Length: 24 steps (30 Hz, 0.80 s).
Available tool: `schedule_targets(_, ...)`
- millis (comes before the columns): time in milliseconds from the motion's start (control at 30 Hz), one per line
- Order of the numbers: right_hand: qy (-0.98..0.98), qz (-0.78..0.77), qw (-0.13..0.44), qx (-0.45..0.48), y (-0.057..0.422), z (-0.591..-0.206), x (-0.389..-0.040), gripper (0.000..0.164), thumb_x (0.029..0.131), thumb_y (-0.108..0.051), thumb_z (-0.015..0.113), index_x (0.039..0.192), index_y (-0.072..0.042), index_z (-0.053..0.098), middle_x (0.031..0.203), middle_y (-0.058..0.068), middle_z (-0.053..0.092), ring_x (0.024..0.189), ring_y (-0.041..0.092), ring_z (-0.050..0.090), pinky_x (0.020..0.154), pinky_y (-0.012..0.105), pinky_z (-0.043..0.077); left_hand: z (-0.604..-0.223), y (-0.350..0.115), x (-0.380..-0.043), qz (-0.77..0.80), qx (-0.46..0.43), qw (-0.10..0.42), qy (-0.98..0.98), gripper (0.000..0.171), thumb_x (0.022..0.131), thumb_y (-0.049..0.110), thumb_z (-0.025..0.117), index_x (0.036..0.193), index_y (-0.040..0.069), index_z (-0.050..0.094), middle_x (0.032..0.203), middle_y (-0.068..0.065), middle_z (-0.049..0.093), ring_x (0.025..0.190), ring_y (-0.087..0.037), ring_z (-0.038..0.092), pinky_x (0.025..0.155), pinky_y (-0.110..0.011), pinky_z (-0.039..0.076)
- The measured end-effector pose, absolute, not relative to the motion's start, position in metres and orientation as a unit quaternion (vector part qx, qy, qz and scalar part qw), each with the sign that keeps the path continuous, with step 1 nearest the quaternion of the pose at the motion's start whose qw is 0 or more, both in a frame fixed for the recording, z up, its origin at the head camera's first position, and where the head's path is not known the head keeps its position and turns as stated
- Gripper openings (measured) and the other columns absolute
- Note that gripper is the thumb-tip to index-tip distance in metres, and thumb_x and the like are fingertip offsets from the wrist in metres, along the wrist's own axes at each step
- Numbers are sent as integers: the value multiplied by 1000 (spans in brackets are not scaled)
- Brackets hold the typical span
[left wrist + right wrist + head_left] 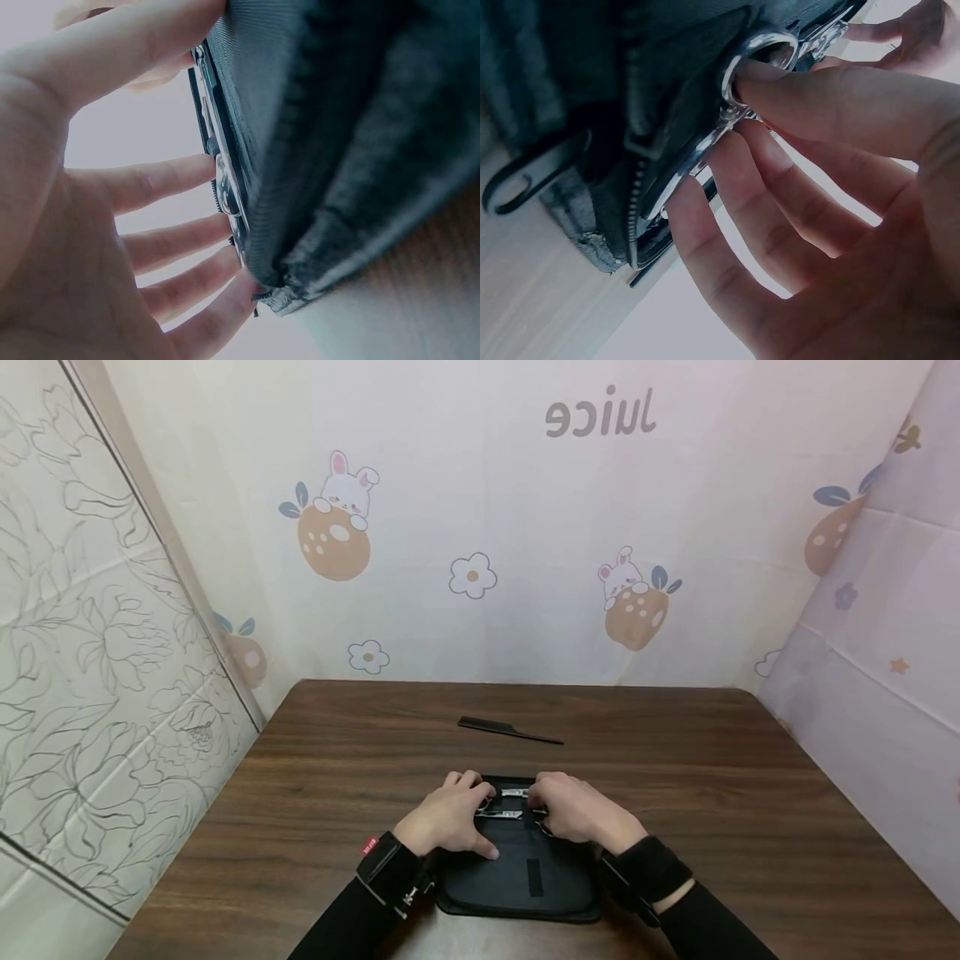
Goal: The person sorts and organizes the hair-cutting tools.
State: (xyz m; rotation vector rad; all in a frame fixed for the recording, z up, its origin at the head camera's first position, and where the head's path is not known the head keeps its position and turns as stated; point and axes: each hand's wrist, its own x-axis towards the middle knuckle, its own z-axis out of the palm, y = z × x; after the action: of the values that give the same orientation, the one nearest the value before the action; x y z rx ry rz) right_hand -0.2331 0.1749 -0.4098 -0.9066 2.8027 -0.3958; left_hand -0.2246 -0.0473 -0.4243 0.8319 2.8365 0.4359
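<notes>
A black zippered case (491,881) lies open on the table, with silver scissors (515,792) near its far end. My left hand (450,817) rests on the case's left side; its thumb lies on the black inner surface, and its spread fingers reach the far left edge near a metal finger ring (226,196). On the right side, my right hand (577,810) holds scissors at the handle. The right wrist view shows its thumb at the scissors' finger ring (730,79) and curled fingers along the metal handle behind.
Beyond the case lies a black tail comb (491,725) on the brown wooden table (337,760). A black zipper pull (555,156) hangs at the case's edge. Patterned curtains (480,485) stand behind and on both sides.
</notes>
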Motion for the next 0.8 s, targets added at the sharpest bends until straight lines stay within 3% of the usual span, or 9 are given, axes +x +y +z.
schedule_targets(533,936,-116,121,-310,176,-404,-242,21,79,-6,64,98,-16,64,92,-3,53,77,10,49,67,34,45,-424,-48,-225,146,279,75,946,77,64,55,75,126,19,49,129,-3,39,114,-22,33,87,-39,39)
schedule_targets(800,944,-116,102,-292,177,-391,-259,20,83,-12,63,102,-18,63,90,-4,56,77,9,50,67,34,44,-425,-46,-226,137,279,73,948,78,62,57,75,126,19,49,129,-3,40,115,-22,33,87,-38,39)
